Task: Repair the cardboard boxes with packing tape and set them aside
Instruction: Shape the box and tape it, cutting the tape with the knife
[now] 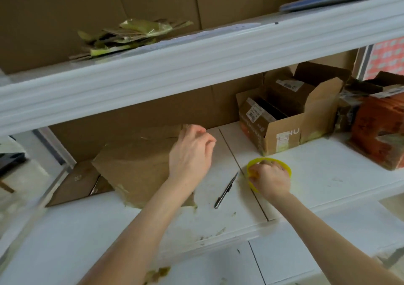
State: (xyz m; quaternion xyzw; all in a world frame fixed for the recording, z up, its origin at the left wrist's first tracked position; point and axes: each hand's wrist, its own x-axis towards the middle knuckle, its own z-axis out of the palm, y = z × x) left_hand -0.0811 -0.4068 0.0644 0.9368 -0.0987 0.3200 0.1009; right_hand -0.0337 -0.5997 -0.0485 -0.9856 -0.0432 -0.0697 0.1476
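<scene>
Nearest, right hand [270, 180] fingers grip the yellow tape roll [286, 168] on the shelf [328, 175], likely to lift it; just left, cutter [226, 189]; beyond, left hand [191, 151] fingers curl over the flattened cardboard box [135, 164] at its far corner, grip unclear, probably steadying it.

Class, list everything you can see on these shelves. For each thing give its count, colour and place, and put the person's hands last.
flattened box: one, brown, lower shelf, left
tape roll: one, yellow, lower shelf, in front of the open box
cutter: one, dark and slim, lying between flattened box and tape roll
open box: one, brown, lower shelf, back right, smaller boxes inside
orange box: one, far right
scrap pile: one, brown card with greenish tape, upper shelf
shelves: two, white
left hand: over the flattened box's far corner, contact unclear
right hand: grips the tape roll
</scene>
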